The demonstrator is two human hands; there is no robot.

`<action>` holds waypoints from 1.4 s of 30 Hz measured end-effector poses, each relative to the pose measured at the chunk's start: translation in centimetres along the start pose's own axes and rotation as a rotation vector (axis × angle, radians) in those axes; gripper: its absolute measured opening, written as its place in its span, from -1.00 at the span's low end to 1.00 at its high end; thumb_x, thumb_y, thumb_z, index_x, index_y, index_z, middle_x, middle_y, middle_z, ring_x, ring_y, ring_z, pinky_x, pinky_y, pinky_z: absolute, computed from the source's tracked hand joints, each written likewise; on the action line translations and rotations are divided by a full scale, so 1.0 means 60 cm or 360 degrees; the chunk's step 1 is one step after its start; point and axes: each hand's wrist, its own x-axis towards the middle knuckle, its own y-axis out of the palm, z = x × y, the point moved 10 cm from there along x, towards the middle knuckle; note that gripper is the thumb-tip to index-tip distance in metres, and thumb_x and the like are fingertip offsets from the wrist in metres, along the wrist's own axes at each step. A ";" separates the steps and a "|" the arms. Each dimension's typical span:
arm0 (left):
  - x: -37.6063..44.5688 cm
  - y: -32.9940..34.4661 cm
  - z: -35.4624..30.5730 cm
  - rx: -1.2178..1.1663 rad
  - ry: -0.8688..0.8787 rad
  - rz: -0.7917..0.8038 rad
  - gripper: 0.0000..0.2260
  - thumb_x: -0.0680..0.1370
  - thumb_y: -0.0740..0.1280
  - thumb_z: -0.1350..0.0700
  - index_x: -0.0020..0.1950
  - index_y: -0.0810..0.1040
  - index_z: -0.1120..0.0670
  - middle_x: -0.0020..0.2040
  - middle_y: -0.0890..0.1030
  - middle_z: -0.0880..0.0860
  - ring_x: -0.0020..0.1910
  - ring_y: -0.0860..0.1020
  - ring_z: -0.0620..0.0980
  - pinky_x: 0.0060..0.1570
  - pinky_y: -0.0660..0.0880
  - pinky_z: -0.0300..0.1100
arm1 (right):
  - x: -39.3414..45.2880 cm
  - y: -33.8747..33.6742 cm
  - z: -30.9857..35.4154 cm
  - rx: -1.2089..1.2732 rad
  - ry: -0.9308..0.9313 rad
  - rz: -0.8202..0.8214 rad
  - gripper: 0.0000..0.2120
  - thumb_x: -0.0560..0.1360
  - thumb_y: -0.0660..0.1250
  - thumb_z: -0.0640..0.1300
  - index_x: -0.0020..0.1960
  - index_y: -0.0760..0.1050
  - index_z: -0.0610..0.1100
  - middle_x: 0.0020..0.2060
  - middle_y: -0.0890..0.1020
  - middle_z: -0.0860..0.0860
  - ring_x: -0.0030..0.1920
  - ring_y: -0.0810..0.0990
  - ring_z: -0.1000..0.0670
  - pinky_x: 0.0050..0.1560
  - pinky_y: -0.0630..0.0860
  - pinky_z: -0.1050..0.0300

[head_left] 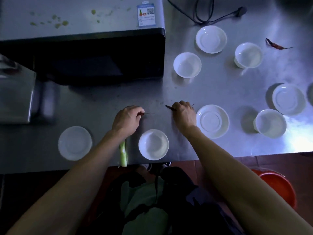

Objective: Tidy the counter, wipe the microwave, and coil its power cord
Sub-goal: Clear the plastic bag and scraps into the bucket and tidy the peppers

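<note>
A: Where are the two hands?

B: Both are low on the shiny grey metal counter [220, 92], near the middle. The left hand [127, 119] has its fingers curled round a small dried red chilli with a thin stem [147, 113]. The stem sticks out toward 3 o'clock.

A: And the other one?

B: The right hand [183, 114] pinches a second dark red dried chilli [170, 107]. Its tip pokes out toward 10 o'clock.

A: Where is the microwave?

B: The big black microwave with a grey top [81, 48] sits at 10 o'clock from the hands. Its top has little green splats [57, 22] and a blue and white sticker [146, 14].

A: And its cord?

B: The black power cord with its plug [220, 16] lies loose at 1 o'clock, at the back of the counter, just behind a white round saucer [211, 39].

A: Anything else red?

B: A third dried red chilli [274, 44] lies by itself at 2 o'clock.

A: What is near the left arm?

B: A pale green leek stalk [123, 155] lies under the wrist, reaching to the counter's front edge. A small white bowl [153, 144] sits just beside it at 3 o'clock.

A: More dishes?

B: Yes, white bowls and saucers are spread over the right side. One flat white saucer [212, 121] is touching or nearly touching the right wrist.
</note>
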 end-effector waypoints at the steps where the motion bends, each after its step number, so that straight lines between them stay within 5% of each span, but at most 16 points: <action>1: -0.005 0.000 0.006 -0.0001 -0.0028 -0.0013 -0.82 0.53 0.36 0.25 0.08 0.62 0.04 0.06 0.66 -0.04 0.08 0.56 0.04 0.03 0.49 -0.10 | 0.004 0.000 0.005 0.0005 -0.0035 -0.0003 -0.80 0.53 0.20 -0.29 0.07 0.56 -0.19 0.00 0.58 -0.12 0.11 0.47 -0.22 -0.05 0.43 -0.05; 11: -0.070 -0.036 0.076 -0.0101 -0.0272 -0.0176 -0.80 0.52 0.30 0.23 0.09 0.62 0.03 0.05 0.65 -0.02 0.06 0.57 0.06 0.02 0.51 -0.01 | 0.005 -0.018 0.087 0.0264 -0.0236 -0.0063 -0.76 0.51 0.22 -0.31 0.09 0.60 -0.22 -0.03 0.60 -0.18 0.05 0.51 -0.24 -0.09 0.53 -0.11; 24: -0.245 -0.161 0.322 -0.0347 -0.0472 -0.0491 -0.78 0.52 0.30 0.26 0.04 0.66 0.02 -0.03 0.66 -0.01 -0.05 0.57 0.05 -0.13 0.38 -0.17 | -0.099 0.007 0.448 0.0579 -0.0867 -0.0255 -0.82 0.42 0.36 -0.40 -0.02 0.64 -0.27 -0.13 0.66 -0.17 -0.13 0.60 -0.21 -0.14 0.55 -0.06; 29: -0.359 -0.227 0.458 -0.0369 -0.0629 -0.0584 -0.82 0.51 0.30 0.14 0.03 0.65 -0.01 -0.01 0.65 -0.03 -0.03 0.57 0.07 -0.05 0.52 -0.04 | -0.160 0.068 0.606 0.0516 -0.1057 -0.0226 -0.84 0.43 0.37 -0.37 -0.02 0.64 -0.24 -0.14 0.67 -0.13 -0.13 0.61 -0.17 -0.14 0.52 0.02; 33: -0.443 -0.272 0.552 -0.0369 -0.0707 -0.0667 -0.83 0.54 0.33 0.23 0.05 0.64 0.05 0.00 0.65 0.01 0.00 0.58 0.07 -0.02 0.54 -0.04 | -0.202 0.106 0.713 0.0586 -0.1143 -0.0208 -0.85 0.46 0.36 -0.36 -0.01 0.65 -0.23 -0.14 0.67 -0.12 -0.13 0.61 -0.12 -0.14 0.55 0.03; 42: -0.497 -0.295 0.650 -0.0440 -0.0798 -0.0678 -0.86 0.56 0.34 0.24 0.04 0.65 0.07 0.00 0.64 0.01 0.00 0.58 0.05 0.01 0.54 0.00 | -0.231 0.146 0.820 0.0608 -0.1199 -0.0136 -0.84 0.49 0.34 -0.33 0.01 0.64 -0.19 -0.16 0.65 -0.09 -0.14 0.60 -0.11 -0.10 0.56 -0.10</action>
